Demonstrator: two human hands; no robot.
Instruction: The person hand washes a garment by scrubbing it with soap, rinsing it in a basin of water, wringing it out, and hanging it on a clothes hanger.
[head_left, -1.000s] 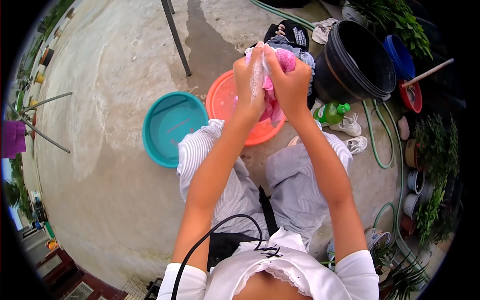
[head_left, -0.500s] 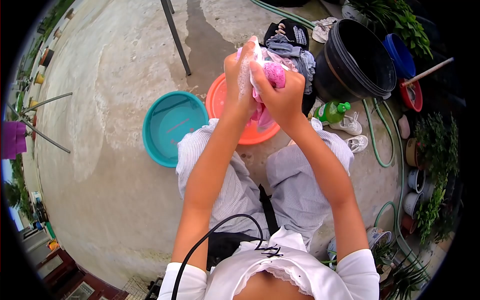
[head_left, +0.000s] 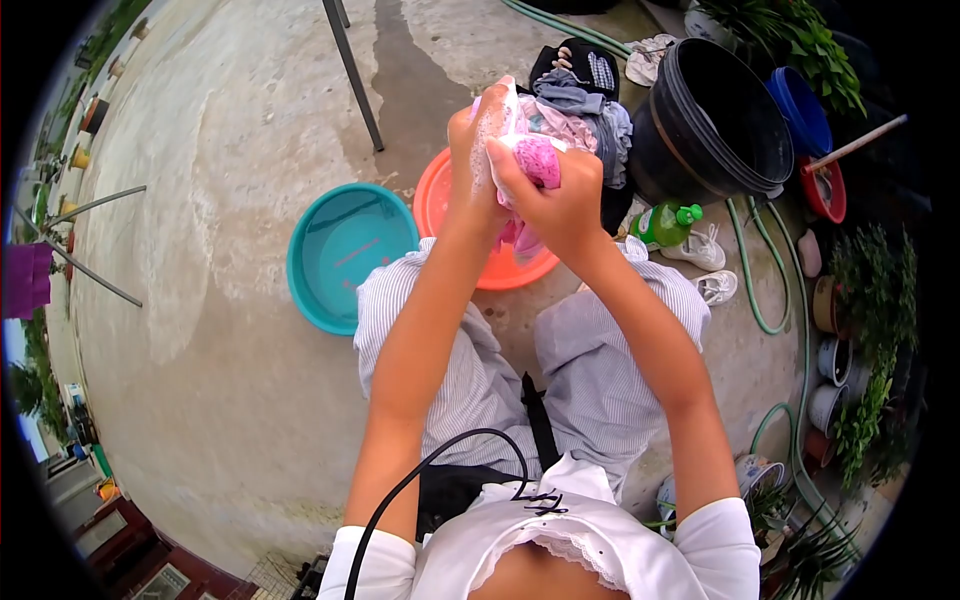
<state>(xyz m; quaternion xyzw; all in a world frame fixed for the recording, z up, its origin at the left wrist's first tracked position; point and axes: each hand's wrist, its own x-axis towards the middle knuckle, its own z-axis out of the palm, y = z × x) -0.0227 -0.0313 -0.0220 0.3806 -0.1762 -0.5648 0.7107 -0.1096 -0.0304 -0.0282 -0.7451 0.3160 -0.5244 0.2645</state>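
Note:
A wet, soapy pink cloth is bunched up between my two hands above an orange basin. White suds coat my left hand, whose fingers are closed on the cloth. My right hand wraps around another part of it, thumb on top, and a pink bulge shows between thumb and fingers. Some pink fabric hangs below the hands toward the basin. My hands and forearms hide much of the basin's inside.
Left of the orange basin stands a teal basin of water. Behind my hands lies a pile of clothes. To the right are a black bucket, a green bottle, white shoes and a green hose.
My right hand has shifted slightly left against my left hand, pressing the pink cloth. More of the pale pink clothing behind shows. Both hands keep their hold.

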